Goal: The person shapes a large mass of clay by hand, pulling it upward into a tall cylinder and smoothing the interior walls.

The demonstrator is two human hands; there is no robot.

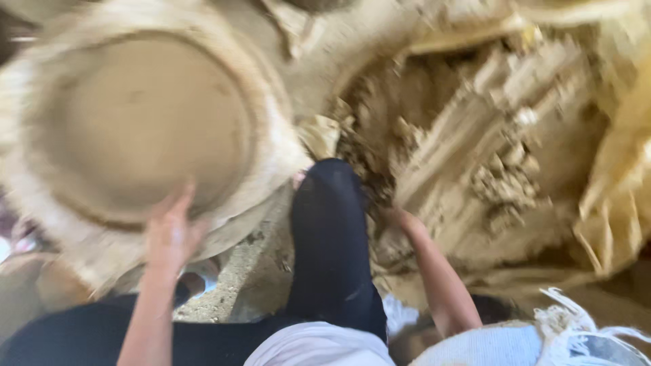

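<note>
While the left hand [169, 234] presses on the round pan, these lines read the scene outward from the two grips.

Left grip: fingers spread flat against the near rim of the shallow round pan [146, 125]; thumb side is blurred, so whether it wraps under the rim I cannot tell.
Pan: mud-coloured, tilted up toward the camera, above and ahead of the left hand, touching it.
Right grip: the right hand [405, 222] reaches into the heap of clay lumps [488, 156]; its fingers are buried or blurred, so whether they close on anything cannot be told.
Clay: ahead and to the right of the right hand, touching it; pale blocks and crumbs in a hollow.
Between the grips: a knee in black cloth [332, 237], just beside both wrists.
Doing it well, as I judge: keep the pan steadied with a flat, wide palm so it does not tip; scoop with the right from the loose edge nearest that hand, not the packed blocks.
Count: one pan, one heap, two hands, one knee; one yellowish sack edge [620, 196] far right of the right hand.
</note>
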